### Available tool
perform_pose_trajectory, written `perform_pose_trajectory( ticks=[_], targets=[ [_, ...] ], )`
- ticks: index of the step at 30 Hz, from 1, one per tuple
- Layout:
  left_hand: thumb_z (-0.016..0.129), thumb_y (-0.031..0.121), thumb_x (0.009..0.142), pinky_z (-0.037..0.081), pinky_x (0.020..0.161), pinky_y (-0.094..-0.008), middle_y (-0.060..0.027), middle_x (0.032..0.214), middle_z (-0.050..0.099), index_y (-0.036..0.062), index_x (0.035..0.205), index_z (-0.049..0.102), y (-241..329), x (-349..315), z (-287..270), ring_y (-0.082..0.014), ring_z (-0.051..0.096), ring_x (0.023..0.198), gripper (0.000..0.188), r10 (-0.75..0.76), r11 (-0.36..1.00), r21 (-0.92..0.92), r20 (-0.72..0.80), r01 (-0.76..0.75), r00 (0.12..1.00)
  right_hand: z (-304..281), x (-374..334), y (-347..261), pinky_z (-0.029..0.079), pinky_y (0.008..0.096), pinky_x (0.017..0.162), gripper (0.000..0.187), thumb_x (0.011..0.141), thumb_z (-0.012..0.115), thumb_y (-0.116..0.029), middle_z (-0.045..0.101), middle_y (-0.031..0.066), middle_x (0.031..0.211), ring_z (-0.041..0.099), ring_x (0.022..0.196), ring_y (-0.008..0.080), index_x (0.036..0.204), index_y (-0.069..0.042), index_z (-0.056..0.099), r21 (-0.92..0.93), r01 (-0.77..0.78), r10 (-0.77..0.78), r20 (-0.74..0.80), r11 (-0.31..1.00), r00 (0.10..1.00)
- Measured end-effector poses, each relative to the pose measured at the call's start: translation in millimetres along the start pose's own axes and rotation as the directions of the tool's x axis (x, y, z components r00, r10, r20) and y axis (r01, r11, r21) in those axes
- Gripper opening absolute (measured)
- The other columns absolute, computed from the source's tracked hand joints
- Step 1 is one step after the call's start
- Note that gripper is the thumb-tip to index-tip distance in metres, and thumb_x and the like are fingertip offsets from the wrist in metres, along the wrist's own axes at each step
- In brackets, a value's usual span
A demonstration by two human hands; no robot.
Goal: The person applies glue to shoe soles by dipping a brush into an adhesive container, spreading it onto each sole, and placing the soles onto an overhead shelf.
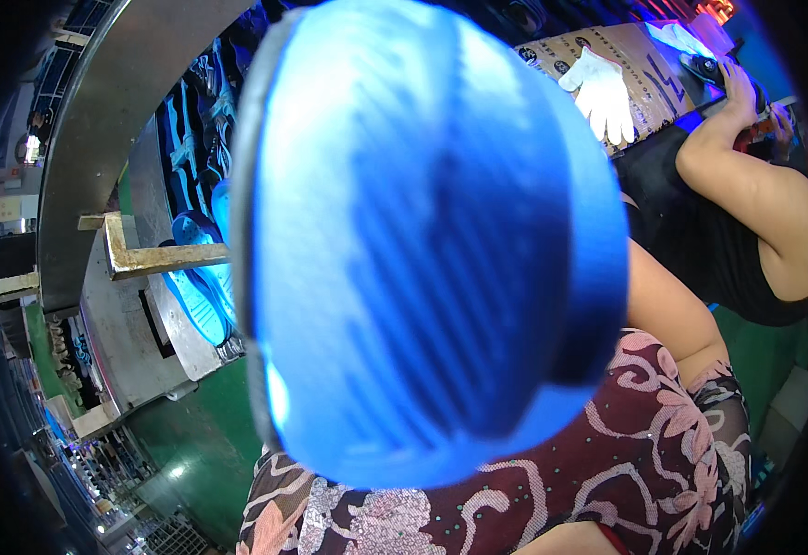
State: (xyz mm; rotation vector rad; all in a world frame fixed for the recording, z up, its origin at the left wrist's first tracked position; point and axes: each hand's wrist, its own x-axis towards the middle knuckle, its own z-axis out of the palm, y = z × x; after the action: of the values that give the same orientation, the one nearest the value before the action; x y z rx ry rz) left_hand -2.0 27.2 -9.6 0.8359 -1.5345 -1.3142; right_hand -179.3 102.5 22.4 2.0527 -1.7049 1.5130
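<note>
A big blue shoe sole [432,240] with a ribbed surface is very close to the camera and fills the middle of the view. A bare forearm [667,310], apparently my right one, rises from my patterned maroon sleeve [663,435] and passes behind the sole's right edge. Both my hands are hidden behind the sole, so I cannot see what holds it.
At left a grey metal machine [127,324] with a curved metal arch [80,139] carries more blue soles [199,291]. At upper right a co-worker's arm [746,176] reaches to a bench where a white glove [600,92] lies on cardboard. Green floor [196,449] lies below.
</note>
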Motion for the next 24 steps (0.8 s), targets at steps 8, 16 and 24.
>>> perform_pose_trajectory(
  ticks=[8, 16, 24],
  targets=[
    [0.063, 0.002, 0.076, 0.050, 0.078, -0.0359, -0.0179, 0.109, 0.057, -0.0031, 0.125, 0.039, 43, 42, -13, -0.0252, 0.062, 0.088, 0.055, 0.180, 0.980, 0.062, 0.095, -0.187, 0.979, -32, -13, 23, 0.041, 0.0338, 0.061, 0.021, 0.082, 0.063, -0.007, 0.057, 0.0068, 0.059, 0.054, 0.057, 0.0231, 0.061, -0.005, 0.062, 0.060, -0.186, 0.191, -0.111, 0.981, 0.975],
    [0.068, 0.011, 0.070, 0.047, 0.037, -0.0222, -0.0179, 0.099, 0.060, -0.0040, 0.140, 0.020, 140, 83, 59, -0.0137, 0.060, 0.051, 0.086, -0.319, 0.821, 0.066, 0.877, 0.567, 0.360, -78, -53, 33, 0.042, 0.0364, 0.057, 0.026, 0.086, 0.060, -0.013, 0.058, 0.0101, 0.059, 0.055, 0.058, 0.0266, 0.062, -0.006, 0.064, 0.153, -0.388, 0.414, -0.210, 0.909, 0.886],
    [0.063, 0.007, 0.085, 0.058, 0.066, -0.0257, -0.0238, 0.104, 0.058, -0.0056, 0.120, 0.042, 207, 237, 292, -0.0250, 0.065, 0.092, 0.043, -0.073, 0.689, -0.518, 0.647, 0.507, 0.759, -94, -64, 40, 0.042, 0.0349, 0.060, 0.025, 0.087, 0.059, -0.015, 0.058, 0.0074, 0.058, 0.056, 0.058, 0.0229, 0.066, -0.005, 0.067, 0.205, -0.457, 0.497, -0.230, 0.865, 0.837]
  ],
)
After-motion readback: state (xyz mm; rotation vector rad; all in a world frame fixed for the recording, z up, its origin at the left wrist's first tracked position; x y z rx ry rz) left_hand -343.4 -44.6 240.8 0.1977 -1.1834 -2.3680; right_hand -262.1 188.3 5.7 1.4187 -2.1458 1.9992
